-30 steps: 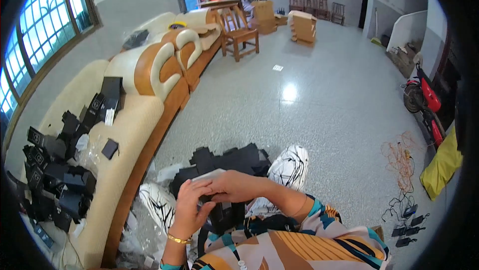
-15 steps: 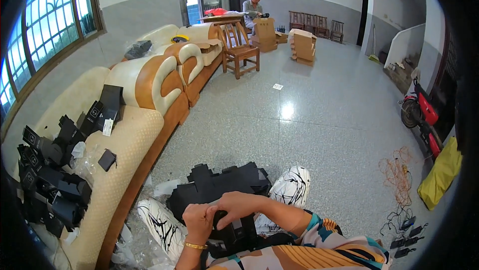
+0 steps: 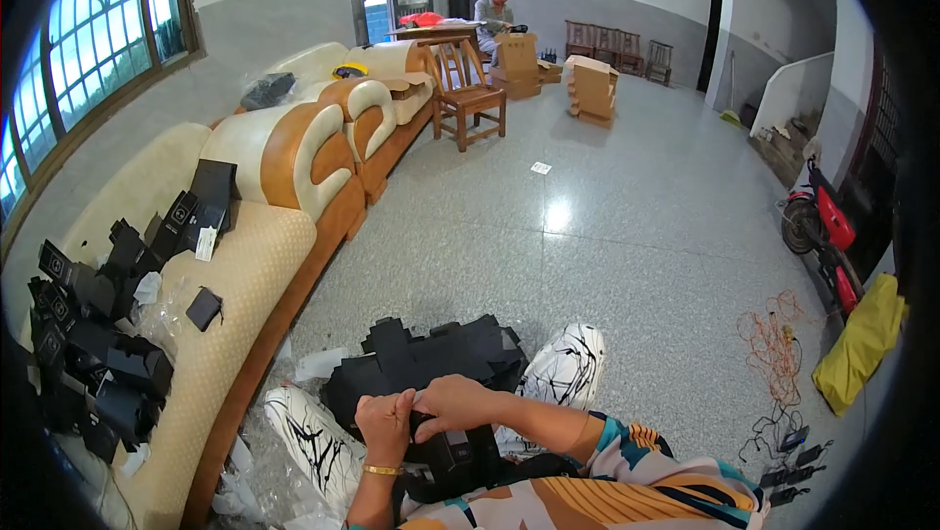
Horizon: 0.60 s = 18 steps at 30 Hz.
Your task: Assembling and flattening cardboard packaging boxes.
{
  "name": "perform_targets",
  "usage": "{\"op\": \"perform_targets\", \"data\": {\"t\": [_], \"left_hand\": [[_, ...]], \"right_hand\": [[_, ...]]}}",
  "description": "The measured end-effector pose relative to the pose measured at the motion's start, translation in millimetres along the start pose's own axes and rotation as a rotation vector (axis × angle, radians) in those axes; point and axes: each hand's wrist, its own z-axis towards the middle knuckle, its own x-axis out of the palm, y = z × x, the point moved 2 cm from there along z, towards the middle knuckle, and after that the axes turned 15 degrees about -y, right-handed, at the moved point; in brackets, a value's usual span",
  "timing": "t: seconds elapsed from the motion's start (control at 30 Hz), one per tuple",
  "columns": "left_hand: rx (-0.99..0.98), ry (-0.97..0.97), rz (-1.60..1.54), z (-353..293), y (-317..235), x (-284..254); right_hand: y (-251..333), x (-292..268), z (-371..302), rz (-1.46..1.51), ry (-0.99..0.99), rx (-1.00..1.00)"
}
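Observation:
In my lap lies a black box (image 3: 458, 454), partly hidden by my hands. My left hand (image 3: 384, 426), with a gold bracelet at its wrist, is curled closed at the box's upper left edge. From the right my right hand (image 3: 450, 405) reaches across, fingers bent over the box's top edge and meeting the left fingers. Their fingertips cover whatever is pinched between them. Just beyond the hands, flattened black cardboard (image 3: 431, 354) with notched edges spreads between my white, black-streaked trouser knees (image 3: 566, 368).
A cream sofa (image 3: 250, 256) on the left carries many black boxes (image 3: 127, 363) and a small dark pouch (image 3: 204, 309). Clear plastic wrapping (image 3: 250, 491) litters the floor beside it. Cables (image 3: 778, 383) and a yellow bag (image 3: 857, 349) lie right. Another person (image 3: 494, 16) sits far back near cartons (image 3: 592, 89).
The whole view has shifted slightly. My hands stay together at the black box, with the right fingers a little differently placed over its edge.

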Motion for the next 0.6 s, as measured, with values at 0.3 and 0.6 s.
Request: {"op": "perform_targets", "data": {"t": [0.3, 0.6], "left_hand": [[-0.218, 0.074, 0.041, -7, 24, 3], [-0.109, -0.087, -0.124, 10, 15, -7]], "right_hand": [[21, 8, -3, -0.141, -0.082, -0.114], [-3, -31, 18, 0.245, 0.134, -0.079]]}}
